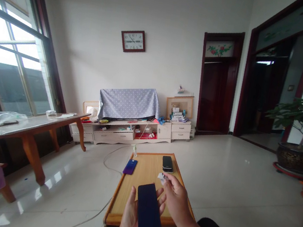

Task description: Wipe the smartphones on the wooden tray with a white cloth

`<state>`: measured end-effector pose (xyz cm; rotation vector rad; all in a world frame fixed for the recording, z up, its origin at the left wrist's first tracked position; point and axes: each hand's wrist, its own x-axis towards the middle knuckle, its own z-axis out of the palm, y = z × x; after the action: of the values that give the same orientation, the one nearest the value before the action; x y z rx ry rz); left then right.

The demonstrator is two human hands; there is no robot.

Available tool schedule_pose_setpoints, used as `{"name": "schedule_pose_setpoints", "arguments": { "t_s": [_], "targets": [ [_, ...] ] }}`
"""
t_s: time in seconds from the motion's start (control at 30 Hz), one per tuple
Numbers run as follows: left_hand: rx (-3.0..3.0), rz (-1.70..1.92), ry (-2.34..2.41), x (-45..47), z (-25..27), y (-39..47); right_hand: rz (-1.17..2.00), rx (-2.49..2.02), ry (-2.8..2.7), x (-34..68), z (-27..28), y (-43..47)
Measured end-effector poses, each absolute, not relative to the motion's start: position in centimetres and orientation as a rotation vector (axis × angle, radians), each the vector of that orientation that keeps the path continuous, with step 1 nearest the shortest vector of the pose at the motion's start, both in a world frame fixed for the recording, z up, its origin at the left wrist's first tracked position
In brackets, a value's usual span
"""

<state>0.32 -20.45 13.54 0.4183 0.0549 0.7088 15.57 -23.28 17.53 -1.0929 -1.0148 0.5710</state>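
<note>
A dark-screened smartphone rests in my left hand, whose fingers wrap round its edges near the front of the low wooden table. Just above and to the right of that phone, my right hand pinches a crumpled white tissue or wipe; its exact kind is hard to make out. Beyond the hands, a blue-purple phone lies at the table's left edge. A black phone lies at the far right. Near the far left corner stands a small clear pump bottle.
A cable runs over the tiled floor left of the table. A long table stands by the window. Against the far wall is a white TV cabinet with a cloth-covered object. A potted plant stands at the right.
</note>
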Motion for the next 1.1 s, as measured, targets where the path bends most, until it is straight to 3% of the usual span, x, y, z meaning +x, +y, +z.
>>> {"name": "schedule_pose_setpoints", "arguments": {
  "t_s": [0.2, 0.43, 0.73, 1.1],
  "targets": [
    [0.415, 0.761, 0.071, -0.8, 13.5, -19.3, 0.946, -1.043, -1.075, 14.5, 16.7, -25.1],
    [0.352, 0.905, -0.012, -2.3, 14.6, -18.0, 1.016, -1.164, -1.18, 12.2, 11.6, -26.0],
    [0.472, 0.847, -0.104, -2.7, 14.5, -17.9, 1.547, -0.962, -1.045, 10.0, 13.6, -26.9],
    [0.535, 0.81, -0.132, -3.2, 13.8, -17.7, 1.283, -1.11, -1.063, 10.1, 12.4, -26.7]
  ]
}}
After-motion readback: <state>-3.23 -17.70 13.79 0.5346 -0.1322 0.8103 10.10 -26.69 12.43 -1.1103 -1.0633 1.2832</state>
